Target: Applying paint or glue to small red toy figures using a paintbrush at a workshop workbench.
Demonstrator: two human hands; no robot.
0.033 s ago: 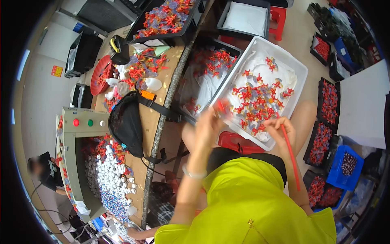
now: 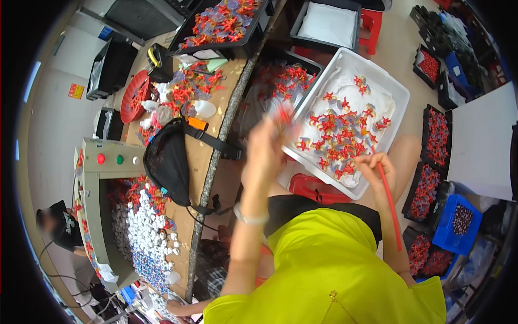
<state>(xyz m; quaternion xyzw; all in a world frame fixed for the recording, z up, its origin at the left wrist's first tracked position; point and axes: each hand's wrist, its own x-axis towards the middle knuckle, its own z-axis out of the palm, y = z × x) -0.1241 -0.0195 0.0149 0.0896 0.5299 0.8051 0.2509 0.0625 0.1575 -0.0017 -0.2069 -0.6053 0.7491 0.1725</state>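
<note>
Our left grip [image 2: 264,146] is closed on a blurry red toy [image 2: 283,116], just by the left side of the white tray [image 2: 372,65]. Our right grip [image 2: 379,170] pinches a long red stick [image 2: 389,208] at the tray's near right side. We see more red toys [image 2: 334,129] on a white sheet [image 2: 328,86] in the tray. Left of it sits a black bin [image 2: 319,69]. Farther left, a black bag [image 2: 167,162] lies on the table [image 2: 186,235].

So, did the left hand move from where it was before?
Yes. Against the white tray, the left hand, blurred, has gone left and up the picture, away from the body.
</note>
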